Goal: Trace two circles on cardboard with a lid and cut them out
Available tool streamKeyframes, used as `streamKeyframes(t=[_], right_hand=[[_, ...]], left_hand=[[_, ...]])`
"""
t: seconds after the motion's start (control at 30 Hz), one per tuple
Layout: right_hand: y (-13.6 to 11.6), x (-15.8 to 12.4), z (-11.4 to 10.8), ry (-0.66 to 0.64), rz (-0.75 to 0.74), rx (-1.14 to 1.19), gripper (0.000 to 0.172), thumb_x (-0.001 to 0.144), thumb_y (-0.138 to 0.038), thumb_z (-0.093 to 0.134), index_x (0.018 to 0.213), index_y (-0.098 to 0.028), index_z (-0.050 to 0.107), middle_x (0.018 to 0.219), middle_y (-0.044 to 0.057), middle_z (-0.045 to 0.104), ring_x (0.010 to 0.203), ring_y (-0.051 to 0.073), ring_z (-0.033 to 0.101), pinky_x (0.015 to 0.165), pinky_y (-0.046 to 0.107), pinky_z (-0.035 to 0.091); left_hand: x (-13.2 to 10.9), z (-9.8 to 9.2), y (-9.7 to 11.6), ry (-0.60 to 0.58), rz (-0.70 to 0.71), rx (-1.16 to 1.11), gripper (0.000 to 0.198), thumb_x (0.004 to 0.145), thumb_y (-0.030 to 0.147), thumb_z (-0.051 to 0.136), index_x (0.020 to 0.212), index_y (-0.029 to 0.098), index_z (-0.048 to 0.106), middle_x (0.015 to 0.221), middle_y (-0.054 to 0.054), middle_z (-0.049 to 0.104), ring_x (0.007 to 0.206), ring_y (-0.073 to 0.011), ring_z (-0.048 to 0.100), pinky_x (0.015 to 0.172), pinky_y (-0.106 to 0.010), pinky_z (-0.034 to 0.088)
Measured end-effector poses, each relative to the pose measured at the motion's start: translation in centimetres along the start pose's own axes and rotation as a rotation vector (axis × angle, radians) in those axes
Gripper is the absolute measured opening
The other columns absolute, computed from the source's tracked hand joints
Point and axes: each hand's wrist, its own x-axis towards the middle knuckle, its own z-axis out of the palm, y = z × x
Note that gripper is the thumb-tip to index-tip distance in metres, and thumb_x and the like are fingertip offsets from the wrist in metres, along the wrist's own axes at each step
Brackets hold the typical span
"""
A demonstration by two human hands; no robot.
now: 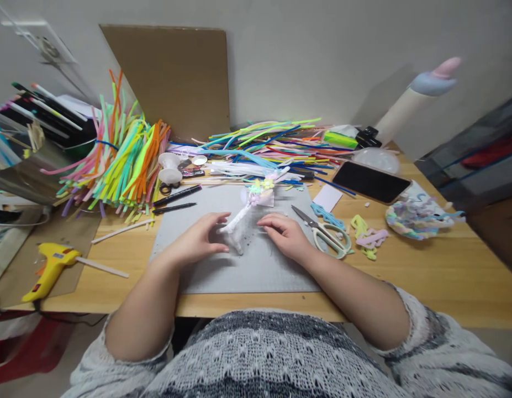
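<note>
Right now the stem (244, 216), a white fuzzy pipe-cleaner piece with a pastel flower (262, 190) at its far end, lies on the grey mat (256, 276) between my two hands, slanting away from me to the right. It looks very light and soft, thin wire under fluff, so I judge it would bend at any squeeze, and the flower could crush or come loose. The thick lower end, nearest me, seems the safest place to hold, with fingertips only. My left hand (198, 240) curves around that lower end, fingertips touching it, but I cannot tell whether thumb and fingers really pinch it. My right hand (286, 235) lies loose and flat on the mat, holding nothing, its fingertips just beside the stem's middle. Scissors (322, 232) lie just right of that hand. Pipe cleaners (123, 160) are heaped at the far left of the table (425, 276), and a glue gun (51, 268) lies well apart.
</note>
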Motion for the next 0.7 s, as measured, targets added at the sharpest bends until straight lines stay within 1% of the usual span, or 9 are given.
streamKeyframes(t=[0.07,0.17,0.27,0.33,0.37,0.47,0.57,0.63,0.7], right_hand=[[0.0,0.0,0.0,-0.001,0.000,0.009,0.020,0.083,-0.012,0.049,0.090,-0.018,0.067,0.094,0.007,0.066,0.091,0.018,0.061,0.085,0.035,0.047],[0.0,0.0,0.1,-0.005,0.005,0.023,0.020,0.083,-0.012,0.049,0.090,-0.017,0.067,0.093,0.008,0.066,0.091,0.018,0.061,0.084,0.035,0.048],[0.0,-0.1,0.2,-0.012,0.017,0.024,0.020,0.082,-0.012,0.050,0.090,-0.018,0.067,0.093,0.008,0.066,0.090,0.019,0.061,0.083,0.035,0.048],[0.0,-0.1,0.3,-0.016,0.018,0.023,0.020,0.082,-0.012,0.050,0.089,-0.019,0.067,0.093,0.007,0.066,0.090,0.019,0.061,0.083,0.035,0.048],[0.0,-0.1,0.3,-0.017,0.016,0.024,0.020,0.082,-0.012,0.050,0.089,-0.020,0.067,0.093,0.007,0.066,0.090,0.019,0.061,0.083,0.036,0.048],[0.1,-0.1,0.3,-0.015,0.014,0.031,0.020,0.082,-0.013,0.050,0.089,-0.020,0.067,0.092,0.007,0.067,0.089,0.019,0.061,0.082,0.036,0.048],[0.2,-0.1,0.3,-0.019,0.016,0.035,0.020,0.082,-0.012,0.050,0.089,-0.020,0.067,0.091,0.007,0.067,0.088,0.019,0.061,0.081,0.035,0.048],[0.2,-0.1,0.3,-0.022,0.016,0.033,0.020,0.082,-0.012,0.050,0.089,-0.019,0.068,0.091,0.007,0.067,0.088,0.019,0.062,0.081,0.035,0.048],[0.1,-0.1,0.3,-0.024,0.017,0.032,0.020,0.082,-0.013,0.050,0.089,-0.019,0.068,0.091,0.007,0.067,0.088,0.019,0.062,0.081,0.035,0.047]], left_hand=[[-0.5,-1.0,-0.8,-0.003,-0.048,0.044,0.066,0.070,0.031,0.072,0.129,0.023,0.044,0.130,-0.012,0.051,0.115,-0.0247,0.051,0.097,-0.041,0.040],[-0.7,-1.8,-1.2,0.089,-0.110,0.102,0.042,0.075,0.023,0.062,0.117,0.020,0.056,0.116,-0.009,0.059,0.102,-0.0228,0.057,0.087,-0.038,0.045],[-0.4,-1.3,-0.3,0.212,-0.142,0.104,0.028,0.082,0.026,0.052,0.107,0.018,0.060,0.102,-0.008,0.063,0.086,-0.0203,0.058,0.071,-0.033,0.047],[0.0,-0.4,0.6,0.283,-0.118,0.056,0.027,0.084,0.033,0.052,0.105,0.017,0.061,0.097,-0.008,0.062,0.085,-0.0202,0.057,0.069,-0.032,0.045],[0.2,0.1,1.1,0.310,-0.096,0.002,0.028,0.083,0.035,0.054,0.103,0.017,0.061,0.096,-0.007,0.062,0.087,-0.0207,0.056,0.072,-0.032,0.044],[0.6,1.5,2.2,0.276,-0.068,-0.168,0.024,0.083,0.038,0.055,0.089,0.017,0.065,0.090,-0.006,0.062,0.091,-0.0221,0.054,0.084,-0.034,0.038],[0.9,2.2,2.4,0.184,-0.120,-0.276,0.032,0.087,0.040,0.046,0.076,0.017,0.065,0.078,-0.005,0.063,0.080,-0.0210,0.057,0.079,-0.033,0.040],[1.0,2.4,2.2,0.141,-0.158,-0.350,0.036,0.088,0.042,0.044,0.074,0.016,0.065,0.073,-0.005,0.064,0.076,-0.0207,0.057,0.075,-0.032,0.041],[1.0,2.4,1.9,0.127,-0.187,-0.416,0.044,0.091,0.046,0.036,0.076,0.016,0.065,0.075,-0.005,0.066,0.077,-0.0211,0.058,0.076,-0.033,0.040]])
